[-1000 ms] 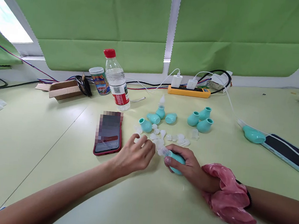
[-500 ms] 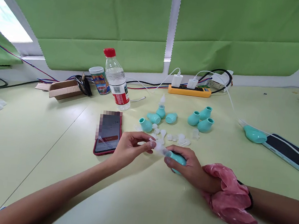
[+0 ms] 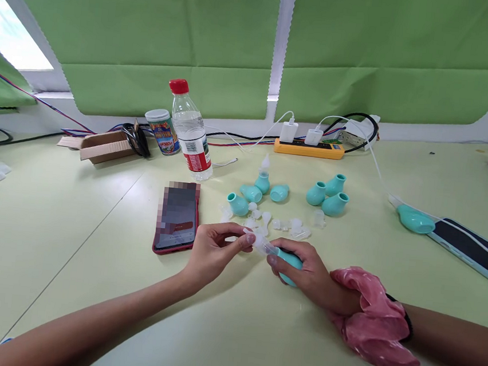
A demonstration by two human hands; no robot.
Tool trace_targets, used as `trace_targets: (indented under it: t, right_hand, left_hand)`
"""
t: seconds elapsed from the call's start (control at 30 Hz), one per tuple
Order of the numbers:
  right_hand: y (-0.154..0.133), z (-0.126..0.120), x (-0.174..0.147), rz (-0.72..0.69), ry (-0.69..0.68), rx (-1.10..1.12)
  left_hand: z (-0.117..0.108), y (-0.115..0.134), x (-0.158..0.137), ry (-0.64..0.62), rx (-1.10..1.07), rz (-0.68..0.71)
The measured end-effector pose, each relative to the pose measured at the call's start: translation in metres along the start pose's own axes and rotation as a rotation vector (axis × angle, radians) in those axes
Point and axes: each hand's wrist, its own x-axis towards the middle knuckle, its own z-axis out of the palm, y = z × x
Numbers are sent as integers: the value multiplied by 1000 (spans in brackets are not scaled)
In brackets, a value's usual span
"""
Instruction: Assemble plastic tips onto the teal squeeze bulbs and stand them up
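My left fingers (image 3: 235,228) pinch the narrow end of a translucent white, tapered plastic nozzle (image 3: 261,242). My right fingers (image 3: 288,244) are wrapped round a glossy teal, pear-shaped bulb (image 3: 291,268), its neck directed at my left fingers. The nozzle lies between both sets of fingers, in line with that neck; full seating cannot be determined.

Just beyond my left fingers, small translucent white plastic parts (image 3: 265,222) lie loose on the pale yellow-green bench (image 3: 228,342).

Left of my left fingers: a smartphone in a red case (image 3: 182,234), screen partly pixelated, remaining text too small to read. Beyond it: a clear, red-capped plastic bottle (image 3: 188,120); its red-and-white label (image 3: 198,161) bears a barcode, lettering illegible. Beside the bottle: a multicoloured, white-lidded cylindrical can (image 3: 163,134), printed with lettering too blurred to confirm.

Well beyond my right fingers: a yellow-and-black power strip (image 3: 308,150) carrying two white plastic chargers (image 3: 288,132); its small blue sticker (image 3: 336,147) is unreadable.
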Motion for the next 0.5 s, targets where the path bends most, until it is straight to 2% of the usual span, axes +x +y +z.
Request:
trace_targets:
  t: [0.33,0.5]
  right_hand:
    - [-6,1,-5,-97,19,-131]
    - [-5,2,-6,-122,33,-144]
  left_hand:
    - [0,-3,-5,-89,-12,100]
    - [2,-5,-8,-80,16,120]
